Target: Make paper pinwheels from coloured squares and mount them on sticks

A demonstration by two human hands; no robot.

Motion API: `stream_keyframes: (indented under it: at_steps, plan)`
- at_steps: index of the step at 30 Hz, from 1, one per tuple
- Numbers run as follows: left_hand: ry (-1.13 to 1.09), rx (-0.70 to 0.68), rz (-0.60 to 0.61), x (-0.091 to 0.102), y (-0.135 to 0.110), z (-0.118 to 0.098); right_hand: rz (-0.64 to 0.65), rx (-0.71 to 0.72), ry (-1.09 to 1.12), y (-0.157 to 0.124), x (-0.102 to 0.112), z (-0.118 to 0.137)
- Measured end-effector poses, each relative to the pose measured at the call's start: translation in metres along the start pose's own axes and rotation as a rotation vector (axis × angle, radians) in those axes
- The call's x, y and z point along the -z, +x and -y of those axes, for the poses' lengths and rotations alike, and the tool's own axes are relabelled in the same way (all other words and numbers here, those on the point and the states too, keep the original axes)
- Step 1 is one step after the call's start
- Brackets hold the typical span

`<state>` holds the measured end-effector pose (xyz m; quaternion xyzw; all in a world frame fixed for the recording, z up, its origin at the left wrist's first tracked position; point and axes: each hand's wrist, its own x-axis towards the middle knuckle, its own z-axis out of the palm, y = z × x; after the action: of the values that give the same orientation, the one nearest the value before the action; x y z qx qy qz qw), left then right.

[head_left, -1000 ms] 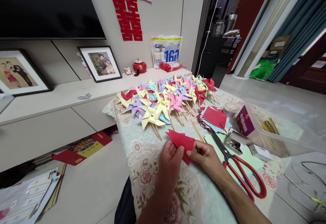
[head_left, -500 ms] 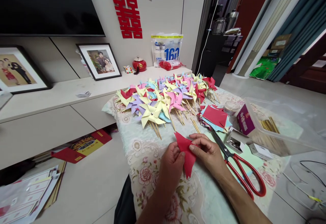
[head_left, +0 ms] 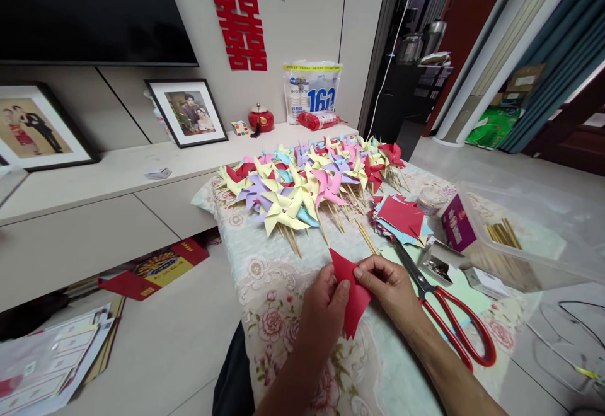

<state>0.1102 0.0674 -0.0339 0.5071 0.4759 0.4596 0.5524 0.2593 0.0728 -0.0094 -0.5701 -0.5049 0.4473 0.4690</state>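
A red paper piece (head_left: 352,296) with pointed corners is held above the flowered tablecloth (head_left: 269,277). My left hand (head_left: 326,299) pinches its left side, thumb on top. The thumb and fingertips of my right hand (head_left: 387,283) are closed on its upper right part. Right of my right hand lie large red-handled scissors (head_left: 432,290), their blades pointing toward a stack of cut paper squares (head_left: 401,217) with a red one on top. Beyond my hands, many paper pinwheels (head_left: 283,209) on wooden sticks crowd the far part of the table.
A clear plastic box (head_left: 501,258) with wooden sticks (head_left: 505,234) stands at the right. Near the scissors are a small open box of metal pieces (head_left: 439,265) and a small white box (head_left: 486,282). Loose sticks (head_left: 366,237) lie mid-table. Framed photos (head_left: 186,113) stand on the cabinet behind.
Both hands keep hold of the red paper, which has turned and bent slightly between them. The camera view has shifted a little.
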Motion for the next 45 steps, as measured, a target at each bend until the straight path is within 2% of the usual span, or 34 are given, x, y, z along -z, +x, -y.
stream_keyframes:
  at_steps: [5,14,21,26,32,37,45]
  plan:
    - [-0.06,0.016,0.031,-0.0014,0.0006,-0.0027,-0.028,-0.005,-0.022,-0.0007,-0.0011,0.002]
    - [-0.089,0.062,-0.016,-0.0008,-0.0009,-0.0009,-0.056,-0.01,-0.013,-0.0007,-0.0017,0.0012]
    - [-0.261,0.085,0.065,-0.0013,0.0004,-0.0042,0.038,-0.064,0.152,-0.0012,0.0006,0.0002]
    - [-0.211,0.075,0.096,0.0005,-0.001,-0.0067,0.157,-0.043,0.052,-0.0024,0.002,0.0023]
    - [-0.205,0.094,0.081,0.0002,-0.0015,-0.0043,0.105,-0.044,0.024,-0.0023,0.0011,0.0012]
    - [-0.038,0.077,0.0,0.0026,0.0002,0.0014,0.053,-0.059,0.07,-0.0012,0.0016,-0.0012]
    - [-0.018,0.076,0.013,0.005,-0.0014,-0.0004,0.12,-0.091,0.11,-0.0036,0.0023,0.0009]
